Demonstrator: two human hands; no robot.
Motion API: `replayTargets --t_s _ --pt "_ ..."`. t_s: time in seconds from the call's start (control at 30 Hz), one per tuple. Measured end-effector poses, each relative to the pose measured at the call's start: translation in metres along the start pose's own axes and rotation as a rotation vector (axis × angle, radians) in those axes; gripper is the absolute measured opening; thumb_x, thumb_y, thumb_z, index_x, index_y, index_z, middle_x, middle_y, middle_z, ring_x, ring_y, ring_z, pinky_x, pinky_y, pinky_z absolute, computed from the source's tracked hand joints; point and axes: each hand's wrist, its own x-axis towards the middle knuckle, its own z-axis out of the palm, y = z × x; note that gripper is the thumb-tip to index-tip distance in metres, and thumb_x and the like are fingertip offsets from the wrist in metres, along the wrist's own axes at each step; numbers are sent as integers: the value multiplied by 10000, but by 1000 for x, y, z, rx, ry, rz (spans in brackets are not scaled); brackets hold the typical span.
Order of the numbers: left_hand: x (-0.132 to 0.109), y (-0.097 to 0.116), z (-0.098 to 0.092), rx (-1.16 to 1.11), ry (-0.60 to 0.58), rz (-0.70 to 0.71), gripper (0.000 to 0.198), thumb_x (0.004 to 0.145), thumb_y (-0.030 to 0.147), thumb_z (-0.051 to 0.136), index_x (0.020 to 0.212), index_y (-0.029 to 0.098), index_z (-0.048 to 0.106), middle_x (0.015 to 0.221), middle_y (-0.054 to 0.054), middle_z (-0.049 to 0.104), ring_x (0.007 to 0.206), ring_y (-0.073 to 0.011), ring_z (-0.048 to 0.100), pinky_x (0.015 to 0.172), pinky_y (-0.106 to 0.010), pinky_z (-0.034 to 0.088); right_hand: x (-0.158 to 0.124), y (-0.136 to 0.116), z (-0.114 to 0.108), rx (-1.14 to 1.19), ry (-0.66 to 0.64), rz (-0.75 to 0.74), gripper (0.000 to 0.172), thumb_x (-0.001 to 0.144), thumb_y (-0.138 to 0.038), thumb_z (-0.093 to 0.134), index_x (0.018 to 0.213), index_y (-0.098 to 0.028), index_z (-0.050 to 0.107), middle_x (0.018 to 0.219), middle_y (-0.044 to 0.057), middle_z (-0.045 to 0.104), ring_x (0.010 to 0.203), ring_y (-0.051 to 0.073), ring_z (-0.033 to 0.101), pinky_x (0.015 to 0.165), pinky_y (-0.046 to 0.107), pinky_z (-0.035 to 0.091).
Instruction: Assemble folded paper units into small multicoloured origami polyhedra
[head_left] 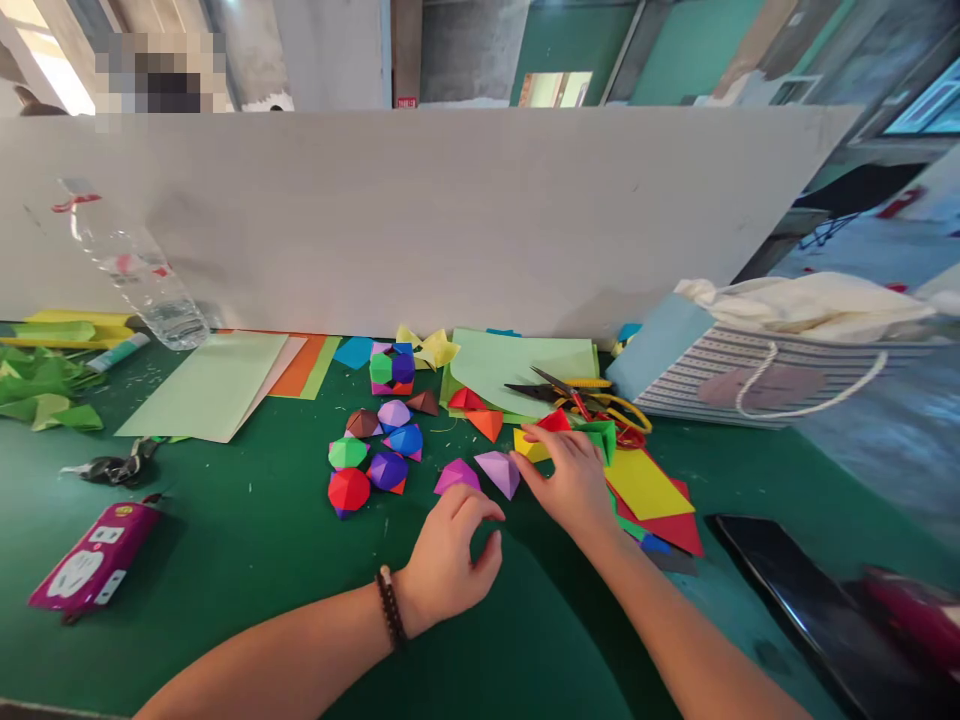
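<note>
Green tabletop holds paper origami shapes; the left hand curls loosely around nothing, while the right hand touches folded yellow paper, its grip unclear.

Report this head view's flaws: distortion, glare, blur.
Head view: wide-angle distortion slants the white board; a pixelated patch blurs the top left; the right hand shadows the green mat; the dark glossy screen at lower right shows soft glare.

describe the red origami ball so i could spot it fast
On the green tabletop, a cluster of folded paper gems sits left of the person's left hand. The red faceted paper ball is the cluster's nearest piece, its only red ball.
</note>
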Motion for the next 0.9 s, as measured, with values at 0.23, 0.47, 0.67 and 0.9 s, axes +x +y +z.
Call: replayTargets --t_s 0.23,0.47,0.67,0.9 --pt "-2 -1 1 28 11 120 206 756 85 511 939 160 570 910 -80 612 841 -177 568 741 -296 509 45 -5 20 -64 -273 -5 423 858 -418 568 1167 -138 638 980 132 718 1051 317 548 858 405 427" --pt "-4 -7 1 35 34 99 181 768 98 495 914 160 581 894 -80 618 818 -173 576 705 -281 502 82 -6 22 -7 -623 169 462 709 -484 695 1118 -274 654 1007 47 734 933 277 642 718 339 439" --pt "-2 -8 1 -13 -2 83 194 763 67 497 904 168 581 913 -77 611 843 -178 572 729 -289 492 86 -15 20 -111 -613 79 488 708 -392 735 1162 -242 636 1044 86 720 1001 303 619 766 357 422" --pt "-1 -8 -2 -101 0 -25 214 776 50 484 928 175 569 909 -69 600 817 -163 567 717 -281 488 74 -11 1 -101 -518 104 266 820 -312 629 1072 -227 652 886 33 743 971 261 596 817 363 402"
